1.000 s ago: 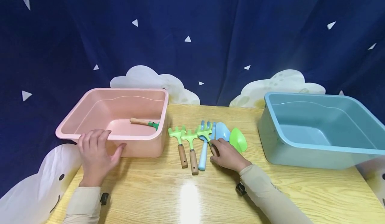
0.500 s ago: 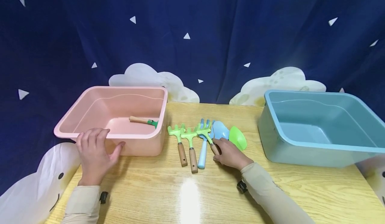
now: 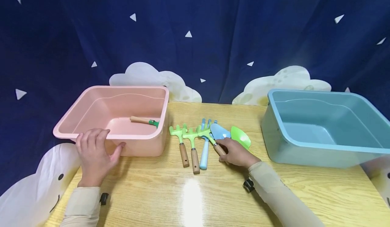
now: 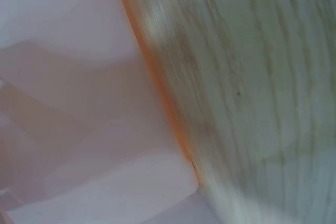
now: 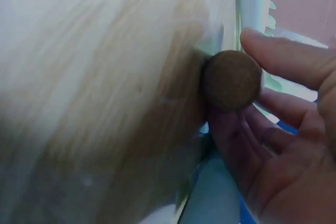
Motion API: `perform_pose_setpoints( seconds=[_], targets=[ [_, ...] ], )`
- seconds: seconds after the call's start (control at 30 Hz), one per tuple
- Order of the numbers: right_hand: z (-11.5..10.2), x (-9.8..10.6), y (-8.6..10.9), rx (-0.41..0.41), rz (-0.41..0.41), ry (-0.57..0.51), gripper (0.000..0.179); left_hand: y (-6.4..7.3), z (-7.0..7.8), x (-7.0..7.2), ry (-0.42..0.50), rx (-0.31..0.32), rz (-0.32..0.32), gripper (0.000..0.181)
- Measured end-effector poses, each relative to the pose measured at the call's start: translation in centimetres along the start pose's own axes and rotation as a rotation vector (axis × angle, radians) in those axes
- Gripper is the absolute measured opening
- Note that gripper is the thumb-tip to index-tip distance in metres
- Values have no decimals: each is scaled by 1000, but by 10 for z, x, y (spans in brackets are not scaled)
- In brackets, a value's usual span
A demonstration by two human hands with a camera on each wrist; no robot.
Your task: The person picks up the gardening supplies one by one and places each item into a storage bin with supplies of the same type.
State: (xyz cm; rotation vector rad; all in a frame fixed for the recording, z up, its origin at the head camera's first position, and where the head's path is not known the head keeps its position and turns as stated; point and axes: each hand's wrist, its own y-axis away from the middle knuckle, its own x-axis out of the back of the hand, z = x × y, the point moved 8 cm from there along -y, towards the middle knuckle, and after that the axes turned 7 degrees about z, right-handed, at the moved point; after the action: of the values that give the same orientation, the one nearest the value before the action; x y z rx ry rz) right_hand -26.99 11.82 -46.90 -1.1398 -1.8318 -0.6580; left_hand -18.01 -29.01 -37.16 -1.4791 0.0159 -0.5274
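In the head view my right hand pinches the wooden handle of a small green hand rake, whose tines lie over a light blue garden fork. The right wrist view shows the round butt of that handle between thumb and fingers. To its left lie two more green hand rakes with wooden handles. A blue scoop-like blade and a green one are just beyond the right hand; their handles are hidden. My left hand grips the front rim of the pink bin, fingers over the edge, thumb outside.
Inside the pink bin lies a green-headed tool with a wooden handle, its head partly hidden by the bin wall. A blue bin stands at the right on the wooden table. A dark blue curtain hangs behind.
My right hand has shifted slightly right and pulled the rake handle, so the rake now lies more slanted. The blue blade beside it has turned and slid left. The left hand stays on the rim.
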Motion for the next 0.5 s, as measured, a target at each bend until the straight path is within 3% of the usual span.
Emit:
perform_pose_setpoints(
  seconds=[0.23, 0.5],
  targets=[
    [0, -1, 0, -4, -90, 5, 76, -1, 0, 0, 4, -4, 3, 66],
    [1, 3, -4, 4, -114, -68, 75, -2, 2, 1, 12, 2, 14, 67]
  ],
)
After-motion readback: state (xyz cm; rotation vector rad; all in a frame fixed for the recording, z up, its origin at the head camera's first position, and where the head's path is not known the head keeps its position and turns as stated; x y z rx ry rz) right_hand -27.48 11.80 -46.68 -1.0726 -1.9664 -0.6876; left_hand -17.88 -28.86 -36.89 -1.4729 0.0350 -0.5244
